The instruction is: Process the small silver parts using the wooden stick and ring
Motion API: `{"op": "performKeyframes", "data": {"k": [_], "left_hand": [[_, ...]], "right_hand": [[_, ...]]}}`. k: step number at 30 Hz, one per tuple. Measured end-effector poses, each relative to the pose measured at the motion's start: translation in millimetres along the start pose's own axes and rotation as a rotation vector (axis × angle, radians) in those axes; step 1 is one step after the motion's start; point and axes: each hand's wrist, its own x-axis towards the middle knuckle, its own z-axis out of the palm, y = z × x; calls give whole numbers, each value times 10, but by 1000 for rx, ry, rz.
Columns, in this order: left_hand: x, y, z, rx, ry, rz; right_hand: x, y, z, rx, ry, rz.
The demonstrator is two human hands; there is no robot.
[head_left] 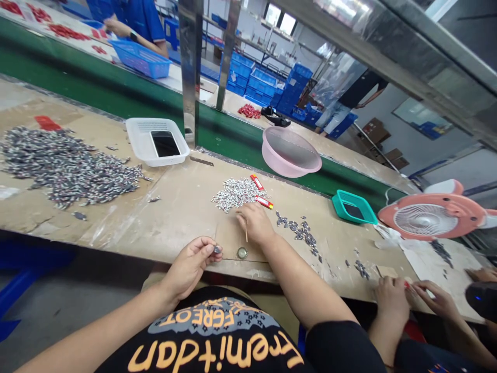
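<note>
A small dark grey oval piece (217, 249) is pinched between the thumb and fingers of my left hand (198, 257), just above the front edge of the bench. My right hand (254, 223) is closed around a thin wooden stick (246, 231), which points down toward me. Its fingertips are at the near edge of a heap of small white-and-dark parts (236, 192); whether they touch any is hidden. A bottle cap (242, 253) with pale content lies between my hands. Two red-and-yellow packets (264, 202) rest beside the heap. Loose dark oval pieces (305, 233) are scattered to the right.
A large heap of grey pieces (77, 168) covers the left side. Behind are a white basket (134, 135) holding a phone, a pink basin (291, 150), and a green basket (339, 204). An orange fan (423, 215) stands right. A co-worker's hands (392, 300) work nearby.
</note>
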Motion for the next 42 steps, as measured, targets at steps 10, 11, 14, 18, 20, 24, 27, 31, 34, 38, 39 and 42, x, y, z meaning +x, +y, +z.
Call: {"op": "performKeyframes", "data": {"k": [10,11,14,18,20,24,27,31,34,38,39,42], "left_hand": [[32,-36,-46,44,-65,35],[34,-33,-50,46,-68,34],[39,-23,-56,49,-76,32],[42,-12,-54,45,-79,30],[43,-8,-52,44,-78,28],[43,-7,-52,29,-75,19],[41,-11,-58,20,-76,25],[40,-9,-62,-6,-71,25],[45,-7,-56,-84,-52,32],[49,-29,-31,-173,32,70],[47,-39,-21,-176,55,80],[33,-68,15,-139,98,116]], "right_hand": [[460,35,348,-126,-137,0],[470,73,326,-98,-108,20],[489,165,235,-34,-27,72],[527,110,187,-60,-67,1],[560,17,226,-115,-146,-63],[654,-147,361,-220,-247,-88],[737,-169,410,-204,-200,-43],[747,-146,297,41,-35,59],[547,-244,120,308,19,137],[60,-530,-56,515,22,169],[-61,-597,-72,544,22,172],[-336,-731,-56,583,41,191]]}}
